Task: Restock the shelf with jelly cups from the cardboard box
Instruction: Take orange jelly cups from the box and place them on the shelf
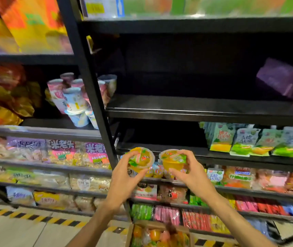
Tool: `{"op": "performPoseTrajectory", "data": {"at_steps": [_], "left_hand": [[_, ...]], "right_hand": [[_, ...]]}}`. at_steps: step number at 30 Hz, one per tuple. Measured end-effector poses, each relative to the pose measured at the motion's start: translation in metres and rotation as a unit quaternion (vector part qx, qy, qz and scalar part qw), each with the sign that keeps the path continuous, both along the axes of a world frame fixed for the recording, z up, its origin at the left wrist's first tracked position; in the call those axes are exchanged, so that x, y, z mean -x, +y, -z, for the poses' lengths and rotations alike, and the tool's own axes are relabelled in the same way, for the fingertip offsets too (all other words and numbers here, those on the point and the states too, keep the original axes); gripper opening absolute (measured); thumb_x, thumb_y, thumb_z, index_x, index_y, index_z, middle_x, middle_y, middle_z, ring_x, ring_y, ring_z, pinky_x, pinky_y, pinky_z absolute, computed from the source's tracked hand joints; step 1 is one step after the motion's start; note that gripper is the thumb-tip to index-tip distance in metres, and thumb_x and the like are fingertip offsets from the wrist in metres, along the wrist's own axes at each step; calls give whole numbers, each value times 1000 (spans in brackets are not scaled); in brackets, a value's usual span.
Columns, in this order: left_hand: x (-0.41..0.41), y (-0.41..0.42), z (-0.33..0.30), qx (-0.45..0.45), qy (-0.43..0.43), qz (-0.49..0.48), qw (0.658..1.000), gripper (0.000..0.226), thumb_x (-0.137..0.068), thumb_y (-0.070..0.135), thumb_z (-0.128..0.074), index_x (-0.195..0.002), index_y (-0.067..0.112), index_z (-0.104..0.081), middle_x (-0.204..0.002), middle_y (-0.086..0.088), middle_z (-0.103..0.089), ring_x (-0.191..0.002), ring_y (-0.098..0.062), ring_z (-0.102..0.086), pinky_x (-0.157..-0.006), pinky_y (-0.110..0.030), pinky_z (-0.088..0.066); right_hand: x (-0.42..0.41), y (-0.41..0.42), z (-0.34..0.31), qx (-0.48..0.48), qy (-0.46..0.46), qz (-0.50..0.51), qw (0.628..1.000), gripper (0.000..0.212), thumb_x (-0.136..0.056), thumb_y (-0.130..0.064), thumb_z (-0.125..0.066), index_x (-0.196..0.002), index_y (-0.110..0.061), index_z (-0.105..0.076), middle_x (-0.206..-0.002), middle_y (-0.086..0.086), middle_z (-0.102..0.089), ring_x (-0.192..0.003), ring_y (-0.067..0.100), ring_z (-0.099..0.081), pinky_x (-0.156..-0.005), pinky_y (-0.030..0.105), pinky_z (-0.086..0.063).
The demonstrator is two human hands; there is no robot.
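I note my left hand (124,177) pinching one round, clear plastic jelly cup (141,159), my right hand (189,172) another (173,160), both before the black metal shelf's (204,111) front edge; the cardboard box (160,234) sits below.

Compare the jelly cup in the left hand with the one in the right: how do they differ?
The left jelly cup faces its lid almost straight at the camera; the right jelly cup tips so its yellow side wall shows under the lid. The left hand pinches its cup with fingers on top and thumb below; the right hand does likewise, mirrored. Both are clear cups of yellow jelly, held side by side before the shelf.
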State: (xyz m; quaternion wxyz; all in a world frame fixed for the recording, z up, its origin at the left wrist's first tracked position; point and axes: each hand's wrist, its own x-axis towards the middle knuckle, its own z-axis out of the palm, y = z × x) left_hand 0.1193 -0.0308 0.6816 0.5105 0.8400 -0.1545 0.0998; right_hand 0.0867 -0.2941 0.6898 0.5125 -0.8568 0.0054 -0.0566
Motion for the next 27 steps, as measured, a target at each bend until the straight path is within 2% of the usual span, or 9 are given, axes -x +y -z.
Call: {"op": "performPoseTrajectory", "data": {"at_steps": [2, 7, 13, 16, 19, 22, 25, 27], "left_hand": [[-3, -3, -29, 3, -31, 1, 1000, 55, -87, 46, -79, -133, 43, -50, -133, 25, -56, -124, 1, -56, -101, -30, -50], [-18, -10, -90, 10, -97, -9, 995, 55, -87, 39, -82, -133, 35, -53, -131, 20, -59, -123, -5, -59, -99, -36, -53], [-51, -18, -154, 11, -149, 0, 989, 53, -88, 37, -82, -133, 33, -54, -133, 19, -61, -124, -6, -59, -102, -35, -51], [-74, -20, -173, 3, -147, 2, 989, 53, -88, 38, -82, -132, 35, -53, -131, 21, -61, -122, -5, -59, -101, -32, -51], [-102, -19, -174, -2, -130, 12, 991, 52, -87, 38, -83, -129, 37, -53, -129, 19, -63, -119, -4, -62, -99, -35, -54], [-131, -15, -167, -7, -91, 17, 996, 51, -85, 38, -83, -125, 37, -52, -124, 17, -66, -113, -2, -64, -96, -39, -56], [-159, -9, -160, -8, -71, 8, 997, 49, -86, 37, -83, -122, 37, -50, -124, 13, -64, -113, -5, -64, -96, -37, -57], [-178, -8, -161, -28, -54, -9, 998, 50, -87, 37, -81, -125, 33, -49, -125, 4, -57, -112, -11, -61, -96, -38, -54]], "right_hand": [[-6, -2, -34, 7, -28, -11, 1000, 58, -84, -40, -85, -128, -46, -47, -117, -14, -71, -100, 0, -70, -86, 30, -56], [-22, -7, -99, 16, -83, -33, 996, 57, -87, -40, -83, -130, -43, -46, -124, -15, -67, -107, 0, -68, -91, 29, -56], [-53, -10, -157, 4, -137, -31, 990, 58, -84, -48, -83, -130, -43, -47, -123, -13, -69, -109, 6, -69, -95, 39, -57], [-72, -7, -174, 8, -153, -20, 988, 59, -84, -46, -84, -130, -42, -47, -122, -13, -70, -109, 5, -69, -94, 34, -57], [-97, 0, -179, 19, -147, -14, 989, 61, -84, -41, -85, -131, -37, -46, -124, -13, -69, -110, 2, -69, -93, 29, -58], [-120, 11, -179, 33, -124, -2, 992, 64, -85, -34, -85, -134, -32, -43, -127, -11, -62, -111, 5, -66, -85, 19, -58], [-142, 18, -176, 50, -102, 12, 993, 64, -87, -32, -84, -134, -31, -41, -129, -5, -57, -111, 8, -62, -81, 18, -55], [-156, 21, -175, 64, -90, 20, 994, 63, -87, -34, -84, -133, -31, -40, -128, -3, -57, -108, 8, -62, -80, 16, -54]]}}
